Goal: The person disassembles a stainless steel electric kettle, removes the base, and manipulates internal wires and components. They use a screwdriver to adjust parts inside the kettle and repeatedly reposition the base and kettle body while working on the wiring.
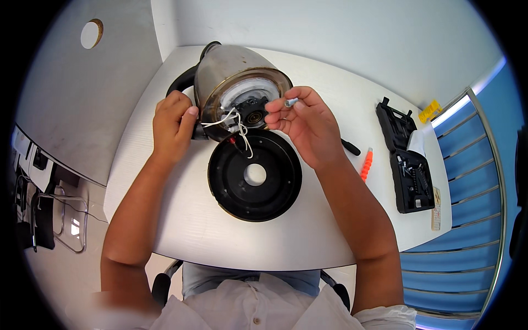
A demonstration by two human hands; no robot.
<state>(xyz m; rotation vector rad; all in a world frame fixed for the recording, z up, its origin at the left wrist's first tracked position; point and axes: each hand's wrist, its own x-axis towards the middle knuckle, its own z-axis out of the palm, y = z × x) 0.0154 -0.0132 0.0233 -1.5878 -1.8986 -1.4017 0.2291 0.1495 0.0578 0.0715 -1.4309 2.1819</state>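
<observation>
An electric kettle (230,61) lies on its side with its opened underside facing me. My left hand (175,125) is closed around the end of its black handle (181,81). My right hand (311,124) pinches a small silvery metal bit (291,102) between thumb and fingers, beside the kettle's underside. White wires (242,131) run from the black inner part (254,113) down to a round black base cover (220,184). That cover lies just below the kettle and has a round hole in its middle. A red connector (232,141) shows near its upper rim.
Right of my right hand lie a black-handled tool (350,147), partly hidden, and an orange ribbed shaft (367,164). An opened black tool case (415,181) sits farther right, near a yellow item (430,111) and a ruler-like strip (436,212). Metal railing (498,165) borders the table (308,242).
</observation>
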